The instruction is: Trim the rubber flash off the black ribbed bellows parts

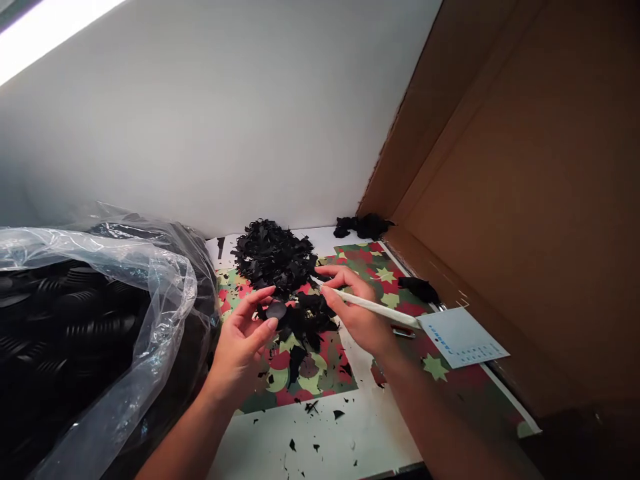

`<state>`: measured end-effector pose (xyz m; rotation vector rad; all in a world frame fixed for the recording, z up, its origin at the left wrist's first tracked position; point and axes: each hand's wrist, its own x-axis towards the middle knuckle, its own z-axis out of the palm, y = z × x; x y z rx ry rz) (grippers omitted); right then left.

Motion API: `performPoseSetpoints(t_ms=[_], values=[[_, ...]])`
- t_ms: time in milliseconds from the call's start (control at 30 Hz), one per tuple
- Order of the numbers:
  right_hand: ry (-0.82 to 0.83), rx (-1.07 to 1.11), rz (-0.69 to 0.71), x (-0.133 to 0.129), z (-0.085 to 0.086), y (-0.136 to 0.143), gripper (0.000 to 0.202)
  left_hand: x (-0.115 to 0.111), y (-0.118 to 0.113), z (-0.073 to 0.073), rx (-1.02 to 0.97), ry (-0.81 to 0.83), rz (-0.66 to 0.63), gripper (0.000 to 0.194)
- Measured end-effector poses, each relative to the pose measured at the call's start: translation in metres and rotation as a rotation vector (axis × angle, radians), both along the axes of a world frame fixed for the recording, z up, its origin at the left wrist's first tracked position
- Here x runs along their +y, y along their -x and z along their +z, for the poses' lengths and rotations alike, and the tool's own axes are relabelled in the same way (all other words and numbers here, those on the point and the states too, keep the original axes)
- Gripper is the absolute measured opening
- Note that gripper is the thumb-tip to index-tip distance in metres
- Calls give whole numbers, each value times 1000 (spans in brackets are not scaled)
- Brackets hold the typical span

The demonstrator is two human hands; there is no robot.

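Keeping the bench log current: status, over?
Left grip: round black piece, thumb and fingers. Right grip: slim white tool. Close by: black scrap heap, loose scraps.

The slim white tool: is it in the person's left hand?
No, the slim white tool is in the right hand, while the left hand holds a black disc.

The white lamp [55,33] in upper L corner is overexposed; the wall [225,120] is lit softly, but the cardboard [540,200] on R side is v. dim, esp. at lower corner. Small glare spots sit on the plastic bag [167,293], & the lettered card [465,337] looks a bit blurry.
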<state>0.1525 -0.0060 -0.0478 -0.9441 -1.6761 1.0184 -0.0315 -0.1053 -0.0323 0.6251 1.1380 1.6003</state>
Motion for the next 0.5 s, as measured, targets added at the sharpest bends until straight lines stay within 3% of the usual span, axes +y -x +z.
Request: performPoseSetpoints(t_ms=[133,267,367,500], values=[[-15,176,192,-23,1,11,15,4,0,-3,17,6,86,45],[-137,239,153,-28,-1,13,16,5,-1,-3,39,37,105,45],[-91,162,123,-26,0,16,23,4,-3,-7,121,37,80,43],[-58,121,131,-24,-1,25,7,2,-6,-14,289,14,12,39]])
